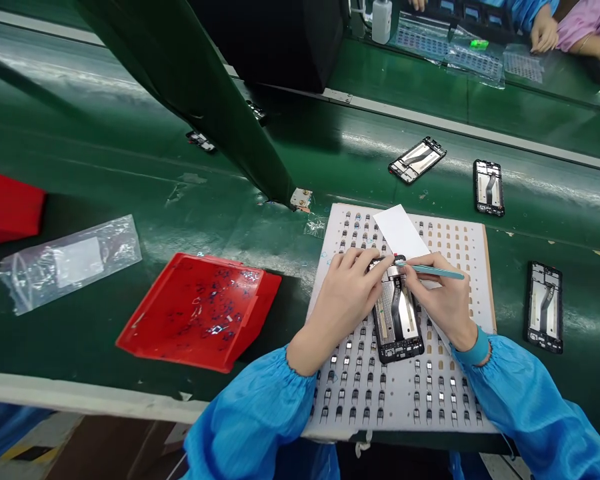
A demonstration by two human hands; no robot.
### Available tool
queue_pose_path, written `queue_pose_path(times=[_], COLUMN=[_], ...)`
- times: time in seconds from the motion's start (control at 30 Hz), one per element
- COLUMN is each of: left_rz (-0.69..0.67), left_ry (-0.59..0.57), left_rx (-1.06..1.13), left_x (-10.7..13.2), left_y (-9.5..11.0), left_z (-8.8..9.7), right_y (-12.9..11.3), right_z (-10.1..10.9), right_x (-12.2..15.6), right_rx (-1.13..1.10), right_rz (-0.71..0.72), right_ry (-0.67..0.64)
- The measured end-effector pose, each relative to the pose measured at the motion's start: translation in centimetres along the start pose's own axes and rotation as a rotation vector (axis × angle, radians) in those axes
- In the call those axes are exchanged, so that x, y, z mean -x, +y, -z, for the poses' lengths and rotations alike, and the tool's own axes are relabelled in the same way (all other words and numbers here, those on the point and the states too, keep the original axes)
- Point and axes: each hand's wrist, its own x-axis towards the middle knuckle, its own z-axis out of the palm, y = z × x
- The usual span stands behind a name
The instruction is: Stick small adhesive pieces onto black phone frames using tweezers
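A black phone frame (398, 320) lies upright on a white parts tray (460, 393) dotted with several small metal pieces. My left hand (347, 290) rests on the frame's upper left side, fingers curled against its top edge. My right hand (443, 297) is closed on teal tweezers (433, 270), whose tip touches the frame's top end near a small red spot. A white card (400, 230) lies on the tray just beyond my hands. Both sleeves are blue.
A red tray (200, 310) with small bits sits to the left, a clear plastic bag (67, 260) farther left. Three more phone frames (417, 160) (489, 187) (545, 307) lie on the green belt. Another person's hands (545, 30) work at the far right back. A dark slanted beam (220, 100) crosses above.
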Motion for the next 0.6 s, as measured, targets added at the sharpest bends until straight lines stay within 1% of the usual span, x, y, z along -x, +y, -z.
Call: queue_pose_path(times=[0.23,0.43,0.6], left_rz=[0.008,0.01,0.037], left_ry=[-0.01,-0.01,0.003], left_rx=[0.018,0.035,0.105], left_x=[-0.01,-0.17,-0.09], left_y=[-0.02,-0.14,-0.39], left_z=[0.01,-0.12,-0.28], right_y=[0.05,0.18,0.36], right_z=[-0.06,-0.06,-0.43], right_x=[-0.09,-0.05,-0.01], right_rx=[0.048,0.023,0.021], right_rz=[0.085,0.097,0.088], right_ry=[0.005,-0.002,0.011])
